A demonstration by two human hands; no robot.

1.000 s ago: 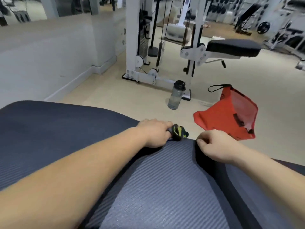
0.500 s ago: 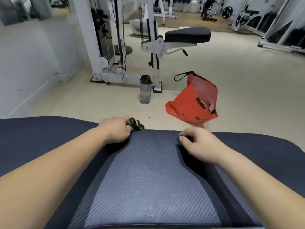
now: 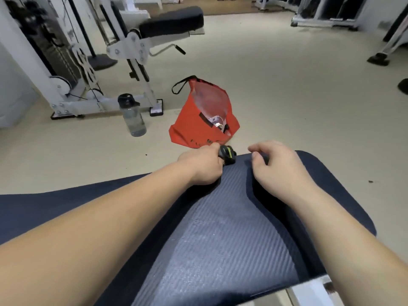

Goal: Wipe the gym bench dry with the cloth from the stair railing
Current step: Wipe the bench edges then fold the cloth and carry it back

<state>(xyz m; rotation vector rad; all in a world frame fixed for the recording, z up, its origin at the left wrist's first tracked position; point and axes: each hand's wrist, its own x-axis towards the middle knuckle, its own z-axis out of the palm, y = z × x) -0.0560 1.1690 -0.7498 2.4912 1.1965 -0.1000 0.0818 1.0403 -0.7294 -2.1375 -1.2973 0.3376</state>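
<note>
The gym bench (image 3: 331,184) is a dark blue pad that fills the lower view, its rounded end at the right. A grey ribbed cloth (image 3: 220,228) lies spread over it, running from the far edge back toward me. My left hand (image 3: 203,166) is at the cloth's far left corner and grips a small black and green piece (image 3: 227,154) that sticks out of the fist. My right hand (image 3: 278,166) rests on the far right part of the cloth, its curled fingers pinching the cloth's edge.
On the beige floor just beyond the bench lies an open red bag (image 3: 194,124), with a dark-capped water bottle (image 3: 132,117) to its left. A white cable machine (image 3: 72,69) with a black padded seat (image 3: 174,21) stands at the back left. More equipment lines the far right.
Both hands and the grey cloth have shifted along the bench toward its rounded right end. The hands are closer together. Both grips are unchanged.
</note>
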